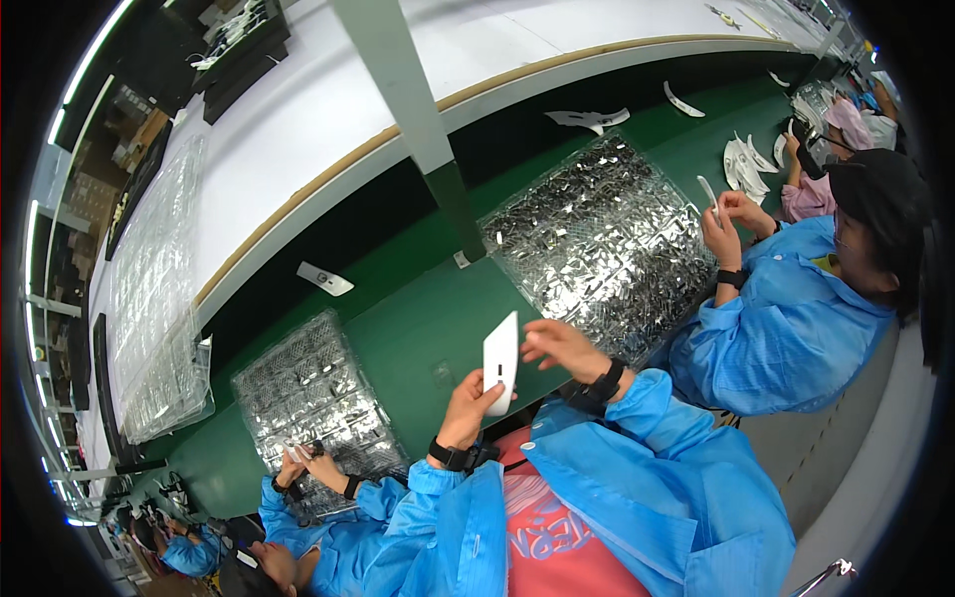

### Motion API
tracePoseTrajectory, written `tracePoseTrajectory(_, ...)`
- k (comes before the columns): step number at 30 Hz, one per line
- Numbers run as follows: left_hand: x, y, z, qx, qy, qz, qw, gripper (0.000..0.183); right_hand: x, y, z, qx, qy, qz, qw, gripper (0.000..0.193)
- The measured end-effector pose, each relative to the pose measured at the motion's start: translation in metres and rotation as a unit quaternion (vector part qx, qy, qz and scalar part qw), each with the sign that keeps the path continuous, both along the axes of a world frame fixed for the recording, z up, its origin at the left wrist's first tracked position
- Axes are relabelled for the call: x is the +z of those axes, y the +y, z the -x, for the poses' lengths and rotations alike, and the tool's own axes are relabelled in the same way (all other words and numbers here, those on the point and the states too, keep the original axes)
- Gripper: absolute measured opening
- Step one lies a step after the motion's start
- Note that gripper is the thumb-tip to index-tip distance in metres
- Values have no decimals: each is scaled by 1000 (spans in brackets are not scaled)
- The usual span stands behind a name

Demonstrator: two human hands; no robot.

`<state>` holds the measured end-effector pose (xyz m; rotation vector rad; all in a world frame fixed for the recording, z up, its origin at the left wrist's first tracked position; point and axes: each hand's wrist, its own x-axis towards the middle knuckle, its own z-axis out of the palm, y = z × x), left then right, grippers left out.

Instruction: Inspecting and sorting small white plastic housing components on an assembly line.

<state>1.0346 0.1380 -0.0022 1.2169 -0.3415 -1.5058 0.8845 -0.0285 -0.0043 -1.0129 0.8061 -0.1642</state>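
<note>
My left hand (465, 406) is closed on the lower part of a white curved plastic panel (500, 360), held upright in front of my body. The panel has a small dark slot near its middle and tapers to a point at the top. Just to the right of the panel is my right hand (567, 350), its fingers loosely bent and apart, with nothing seen in them. Beyond that hand, a clear plastic tray (607, 234) full of small dark and shiny parts rests on the green bench (413, 333).
Another white panel (325, 279) lies at the bench's far side. A second parts tray (313, 393) is on the left, where a co-worker's hands (316, 468) work. On the right, a co-worker (796, 298) in blue holds a white piece. A grey post (408, 109) stands at the bench's far edge.
</note>
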Motion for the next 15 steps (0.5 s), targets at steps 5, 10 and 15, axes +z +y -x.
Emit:
tracePoseTrajectory(5,-2,7,-3,75,-4,-3,997,28,-64,-75,55,-52,218,486,845,15)
tracePoseTrajectory(10,-1,5,5,98,13,-11,995,28,-93,-88,34,89,193,610,764,10)
tracePoseTrajectory(15,-2,10,9,115,14,-11,993,28,-118,-81,10,178,235,642,707,8)
